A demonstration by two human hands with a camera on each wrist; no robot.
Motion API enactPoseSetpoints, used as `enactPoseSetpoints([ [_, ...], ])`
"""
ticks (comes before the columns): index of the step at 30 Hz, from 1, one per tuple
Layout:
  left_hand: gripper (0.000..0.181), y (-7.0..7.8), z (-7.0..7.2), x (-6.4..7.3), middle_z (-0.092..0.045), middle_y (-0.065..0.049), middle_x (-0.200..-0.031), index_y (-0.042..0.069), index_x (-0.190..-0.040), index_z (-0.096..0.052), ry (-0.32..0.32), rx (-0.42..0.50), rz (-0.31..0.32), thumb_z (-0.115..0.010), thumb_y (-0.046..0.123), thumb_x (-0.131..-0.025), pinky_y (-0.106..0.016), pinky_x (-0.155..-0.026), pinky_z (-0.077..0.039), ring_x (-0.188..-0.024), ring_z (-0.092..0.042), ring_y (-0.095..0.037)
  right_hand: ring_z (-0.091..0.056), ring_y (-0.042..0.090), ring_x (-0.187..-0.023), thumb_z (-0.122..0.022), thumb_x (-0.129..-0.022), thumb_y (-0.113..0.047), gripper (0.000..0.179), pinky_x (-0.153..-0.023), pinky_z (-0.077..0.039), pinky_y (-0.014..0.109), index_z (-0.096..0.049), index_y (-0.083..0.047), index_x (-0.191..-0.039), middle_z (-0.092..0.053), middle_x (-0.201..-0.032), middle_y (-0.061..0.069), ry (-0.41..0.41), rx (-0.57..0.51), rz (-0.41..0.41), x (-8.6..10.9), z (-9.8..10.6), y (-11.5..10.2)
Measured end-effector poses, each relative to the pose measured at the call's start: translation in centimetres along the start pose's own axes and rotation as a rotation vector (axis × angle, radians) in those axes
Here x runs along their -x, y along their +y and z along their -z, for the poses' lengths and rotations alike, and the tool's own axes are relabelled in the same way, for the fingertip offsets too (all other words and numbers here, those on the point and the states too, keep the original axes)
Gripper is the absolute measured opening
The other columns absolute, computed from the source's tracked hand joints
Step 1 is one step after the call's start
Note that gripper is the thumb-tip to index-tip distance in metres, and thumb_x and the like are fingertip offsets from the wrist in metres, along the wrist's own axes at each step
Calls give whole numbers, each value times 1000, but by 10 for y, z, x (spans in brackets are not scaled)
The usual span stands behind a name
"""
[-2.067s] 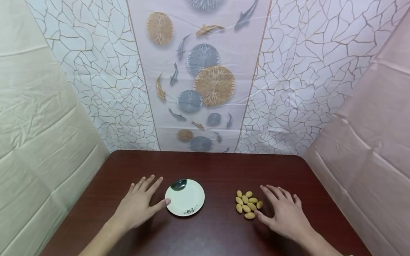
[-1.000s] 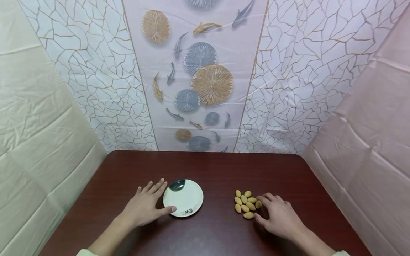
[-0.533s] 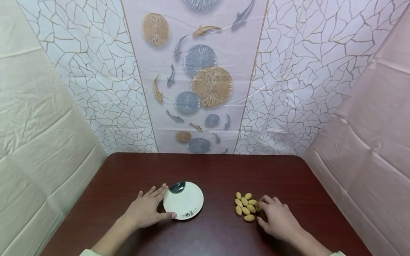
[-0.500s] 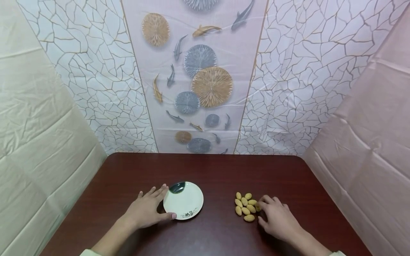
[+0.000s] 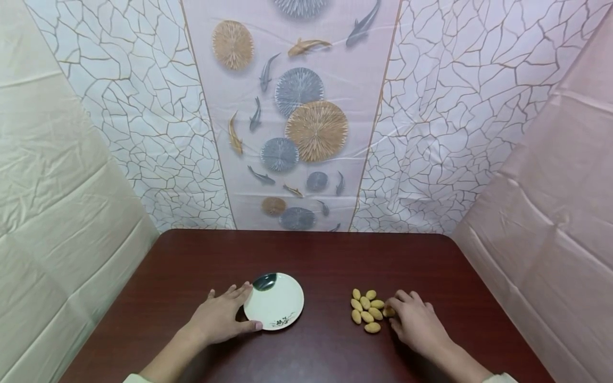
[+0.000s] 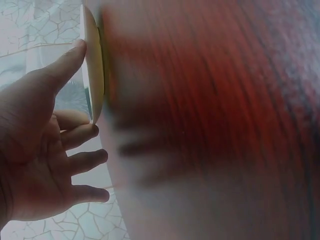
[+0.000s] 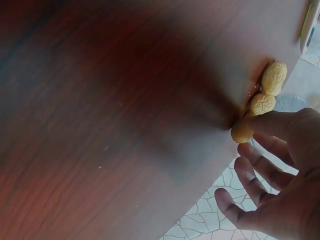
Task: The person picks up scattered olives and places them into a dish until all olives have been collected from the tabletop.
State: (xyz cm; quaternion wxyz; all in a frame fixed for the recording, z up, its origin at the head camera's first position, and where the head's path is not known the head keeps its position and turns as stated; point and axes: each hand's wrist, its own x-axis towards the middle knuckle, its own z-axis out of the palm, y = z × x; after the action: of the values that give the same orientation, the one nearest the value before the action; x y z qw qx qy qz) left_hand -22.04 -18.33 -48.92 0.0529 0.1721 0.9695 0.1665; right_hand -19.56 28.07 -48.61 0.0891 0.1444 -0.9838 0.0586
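My left hand (image 5: 215,315) lies at the left side of a small round plate (image 5: 280,298), pale with a dark green patch and a flower print. The thumb touches the near rim and the forefinger the left rim; in the left wrist view the other fingers (image 6: 90,161) are spread beside it. My right hand (image 5: 419,323) pinches one yellow-brown oval dried fruit (image 7: 242,131) between thumb and fingertips, at the right edge of a cluster. In the right wrist view another wrinkled dried fruit (image 7: 274,78) lies just beyond. The thumb partly hides the pinched one.
Several more loose dried fruits (image 5: 365,303) lie close together left of my right hand. All stand on a dark red-brown wooden table (image 5: 306,255). Cloth walls surround it: a patterned backdrop (image 5: 316,130) behind, and plain cream cloth (image 5: 72,213) at the sides.
My right hand has come in to the cluster from the right and its fingers have drawn together on the outermost dried fruit, now shifted slightly rightward. My left hand has settled against the plate's rim.
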Motion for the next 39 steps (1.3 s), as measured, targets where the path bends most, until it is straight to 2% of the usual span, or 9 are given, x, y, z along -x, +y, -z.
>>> enactPoseSetpoints([
  [10,110,0,-3,1,-49,-12,-174,5,-168,-46,-21,35,17,-77,75,-89,-79,-127,-32,-159,-48,-44,-59,16,-92,-95,-83,-10,29,-67,-52,42,-77,-24,-101,-68,-98,-9,25,11,8,-1,-4,3],
  [12,110,-1,-4,1,-49,-11,-174,6,-168,-46,-23,42,24,-78,76,-89,-77,-127,-35,-160,-47,-44,-60,16,-92,-95,-83,-12,28,-67,-52,42,-77,-23,-101,-68,-98,-9,25,11,6,-1,-4,3],
  [17,110,-1,-3,-1,-50,-10,-173,7,-168,-47,-20,60,20,-79,75,-88,-74,-116,-50,-158,-49,-44,-58,14,-89,-95,-82,-13,26,-66,-49,40,-76,-23,-98,-67,-95,-9,43,37,17,-2,-4,3],
  [20,110,-1,0,-2,-50,-11,-173,6,-168,-47,-29,75,18,-80,74,-88,-75,-112,-52,-158,-49,-45,-55,13,-87,-95,-81,-15,27,-65,-48,40,-74,-25,-94,-63,-91,-13,82,38,33,-4,-3,5],
  [26,110,-2,2,-4,-50,-13,-173,8,-170,-45,-46,86,26,-81,73,-88,-77,-113,-50,-159,-48,-46,-48,12,-82,-92,-82,-19,24,-62,-44,43,-70,-25,-90,-59,-87,-12,247,0,124,-9,-12,16],
  [30,111,-2,2,-3,-50,-15,-172,8,-170,-45,-44,93,33,-81,73,-88,-78,-111,-51,-157,-49,-48,-48,11,-83,-91,-82,-21,22,-64,-44,43,-71,-24,-92,-61,-88,-13,263,-3,133,-13,-5,4],
  [31,111,-2,2,-3,-51,-16,-172,9,-170,-45,-43,95,35,-81,73,-88,-78,-110,-51,-157,-50,-48,-49,12,-83,-93,-80,-18,24,-66,-46,43,-72,-24,-92,-61,-88,-13,238,-9,121,-14,3,-4],
  [35,112,-3,2,-1,-51,-19,-171,9,-170,-44,-42,102,52,-82,73,-87,-80,-108,-52,-156,-50,-50,-47,9,-84,-92,-83,-19,24,-71,-48,44,-71,-26,-92,-60,-89,-15,183,4,108,-18,12,-23],
  [39,112,-5,0,-1,-51,-25,-169,9,-171,-43,-47,106,70,-82,73,-87,-81,-109,-51,-155,-50,-52,-44,9,-85,-92,-83,-18,26,-76,-50,46,-69,-27,-91,-58,-87,-15,173,-3,123,-24,14,-38],
])
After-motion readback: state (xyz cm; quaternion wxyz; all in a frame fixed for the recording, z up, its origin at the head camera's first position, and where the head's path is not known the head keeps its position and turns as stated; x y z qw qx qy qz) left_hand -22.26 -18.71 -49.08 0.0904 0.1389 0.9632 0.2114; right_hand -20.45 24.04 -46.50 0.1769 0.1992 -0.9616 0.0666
